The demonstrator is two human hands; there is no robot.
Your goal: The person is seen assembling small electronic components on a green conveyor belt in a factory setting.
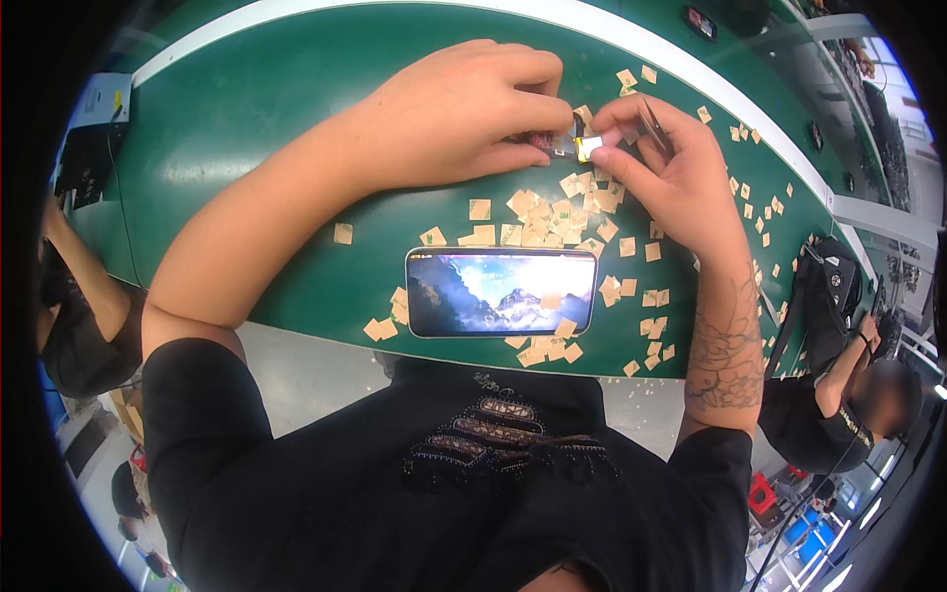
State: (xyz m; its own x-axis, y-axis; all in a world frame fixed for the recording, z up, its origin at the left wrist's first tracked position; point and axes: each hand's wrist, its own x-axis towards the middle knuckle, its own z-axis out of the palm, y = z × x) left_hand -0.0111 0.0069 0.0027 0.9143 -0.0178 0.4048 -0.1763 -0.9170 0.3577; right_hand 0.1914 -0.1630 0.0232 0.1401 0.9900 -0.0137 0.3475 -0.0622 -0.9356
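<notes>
At the middle of the green table my left hand (454, 109) is closed, fingertips pinching a small part (558, 146) with reddish and clear-looking areas; the fingers cover most of it. My right hand (671, 173) meets it from the right. Its thumb and fingertips pinch a small white piece with a yellow edge (589, 148) against the end of that part. Slim dark tweezers (652, 126) are tucked among the right hand's fingers, pointing up. Small tan paper squares (552, 219) lie heaped just below both hands.
A phone (503, 293) with a lit mountain picture lies near the table's front edge, more squares around it. Loose squares (747, 189) scatter to the right. A black bag (829, 286) sits at the right edge, a co-worker (838, 414) beyond. Another person's arm (89, 266) shows at left.
</notes>
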